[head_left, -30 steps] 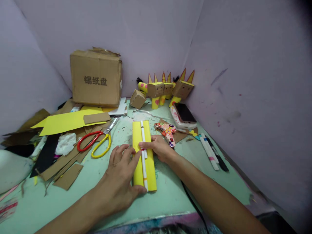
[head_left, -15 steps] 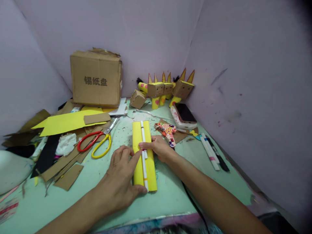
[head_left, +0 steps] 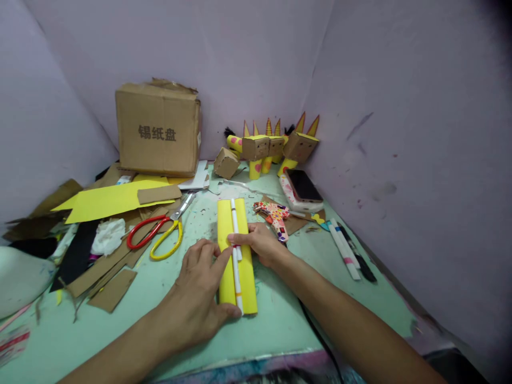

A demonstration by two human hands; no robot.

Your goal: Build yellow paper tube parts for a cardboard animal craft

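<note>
On the table in front of me lies a folded strip of yellow paper (head_left: 248,282). Two white markers rest end to end along its middle, overlapping a little: an upper marker (head_left: 234,216) and a lower marker (head_left: 237,280) with an orange band. My left hand (head_left: 200,288) spans the lower marker, forefinger at its top end and thumb at its bottom end. With its thumb across the upper marker, my right hand (head_left: 260,240) grips the marker and the paper from the right; its other fingers are mostly hidden.
Scissors (head_left: 173,217) with red and yellow handles lie left among cardboard scraps (head_left: 114,290) and yellow paper (head_left: 108,198). A cardboard box (head_left: 158,130) stands behind. Cardboard animal figures (head_left: 256,148), a phone (head_left: 304,185), a patterned glue gun (head_left: 276,216) and more markers (head_left: 344,250) are to the right.
</note>
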